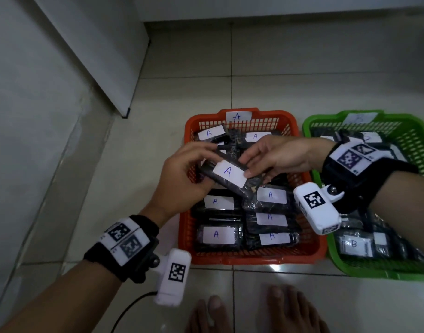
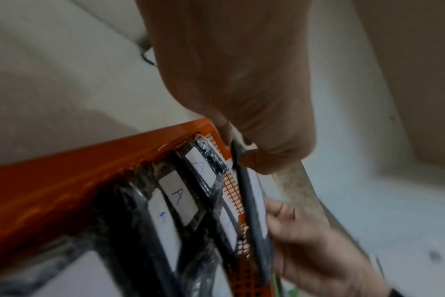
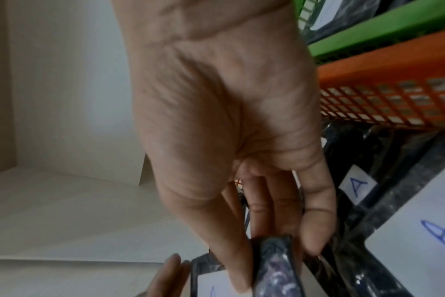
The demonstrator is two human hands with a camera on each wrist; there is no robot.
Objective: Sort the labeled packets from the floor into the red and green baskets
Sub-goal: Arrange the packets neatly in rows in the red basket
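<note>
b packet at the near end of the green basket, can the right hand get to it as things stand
Probably not at once. The right hand and left hand both hold an A packet over the red basket. The B packet lies uncovered in the green basket, so once freed, likely yes.

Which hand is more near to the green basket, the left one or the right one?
Right. The right hand pinches the A packet over the red basket, its wrist just before the green basket. The left hand holds the packet's far side, across the red basket.
</note>
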